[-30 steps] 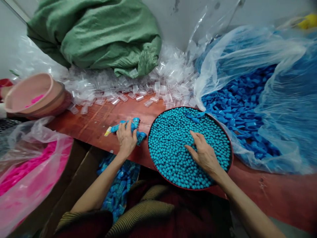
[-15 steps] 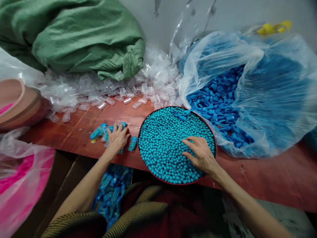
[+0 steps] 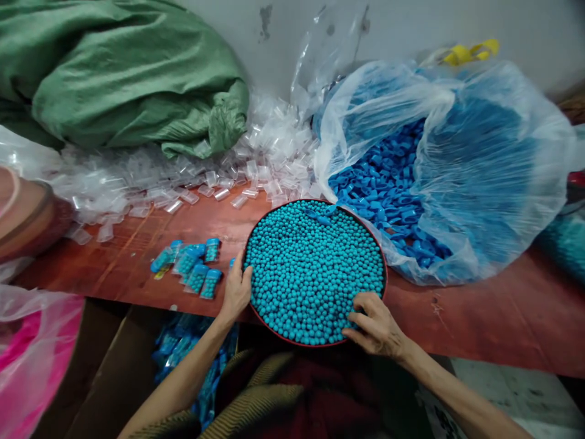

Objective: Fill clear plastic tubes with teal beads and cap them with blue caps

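Observation:
A round red-rimmed basin [image 3: 385,277] full of turquoise beads [image 3: 311,268] stands in front of me. My left hand [image 3: 236,291] is closed at its left rim, thumb at the bead side and fingers along the outside. A blue cap [image 3: 232,262] peeks out beside those fingers; the rest of that piece is hidden. Over the beads at the lower right edge is my right hand [image 3: 372,323], fingers bent and apart, with nothing visible in them. Several small clear bottles with blue caps, filled with beads [image 3: 196,277], lie to the left of the basin.
Clear plastic pieces [image 3: 269,152] are heaped behind the basin, below a green cloth bundle [image 3: 137,79]. A clear bag [image 3: 493,164] spills blue plastic parts [image 3: 384,177] at the right. Bowls [image 3: 41,219] stand at the left; a bag with pink contents [image 3: 36,366] is below.
My left hand has left the small bottles and moved right to the basin's rim. My right hand has shifted down toward the basin's near edge. The view has turned slightly right.

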A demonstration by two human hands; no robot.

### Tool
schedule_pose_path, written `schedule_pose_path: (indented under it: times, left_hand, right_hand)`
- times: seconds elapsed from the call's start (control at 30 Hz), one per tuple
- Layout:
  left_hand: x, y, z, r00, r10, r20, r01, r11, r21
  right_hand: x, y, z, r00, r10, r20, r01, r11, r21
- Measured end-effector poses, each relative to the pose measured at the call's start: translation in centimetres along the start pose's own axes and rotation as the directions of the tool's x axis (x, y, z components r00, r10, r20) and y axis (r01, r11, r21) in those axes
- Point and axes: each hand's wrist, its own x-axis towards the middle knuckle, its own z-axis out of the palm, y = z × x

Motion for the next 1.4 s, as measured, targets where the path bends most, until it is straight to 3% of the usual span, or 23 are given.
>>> schedule_pose_path:
  times: [0.27, 0.47, 0.6, 0.73, 0.9, 1.03, 1.1, 1.23, 1.3, 1.4]
  left_hand:
    - [2.1, -0.6, -0.8, 0.994, 0.085, 0.074, -0.084, 0.996, -0.021]
    - [4.3, -1.2, -1.4, 0.972, 0.155, 0.178, -0.152, 0.988, -0.027]
    - [5.1, -1.4, -1.9, 0.946, 0.217, 0.239, -0.220, 0.975, -0.018]
    - [5.0, -1.5, -1.9, 0.949, 0.223, 0.225, -0.231, 0.973, 0.011]
    - [4.8, -0.9, -1.7, 0.943, 0.259, 0.208, -0.279, 0.957, 0.075]
    - [4.4, -0.9, -1.4, 0.942, 0.304, 0.142, -0.323, 0.936, 0.141]
    - [4.1, -1.0, -1.2, 0.938, 0.328, 0.111, -0.344, 0.920, 0.188]
    - [4.1, -1.0, -1.1, 0.923, 0.372, 0.097, -0.384, 0.885, 0.263]
    - [4.8, -0.6, -1.5, 0.916, 0.393, 0.084, -0.400, 0.869, 0.291]
    - [6.6, -0.6, -2.9, 0.935, 0.354, 0.029, -0.337, 0.857, 0.389]
  right_hand:
    - [0.3, -1.9, 1.6, 0.998, 0.046, 0.041, -0.044, 0.998, -0.050]
    - [1.0, -3.8, 1.9, 0.962, 0.177, 0.208, -0.160, 0.983, -0.094]
    - [2.1, -4.3, 1.5, 0.893, 0.239, 0.381, -0.212, 0.971, -0.113]
    - [4.9, -3.0, 1.9, 0.801, 0.170, 0.574, -0.144, 0.985, -0.091]
    - [8.8, -0.8, 2.7, 0.730, 0.201, 0.653, -0.174, 0.979, -0.107]
    - [11.1, 0.1, 1.4, 0.774, 0.146, 0.616, -0.229, 0.972, 0.057]
    - [12.4, 0.8, 0.7, 0.798, 0.185, 0.574, -0.255, 0.966, 0.042]
    - [15.5, 3.7, 1.0, 0.842, 0.347, 0.412, -0.234, 0.925, -0.300]
    - [16.4, 5.9, 1.8, 0.865, 0.356, 0.353, -0.177, 0.875, -0.451]
    - [16.2, 9.0, 2.9, 0.882, 0.326, 0.341, -0.100, 0.835, -0.540]
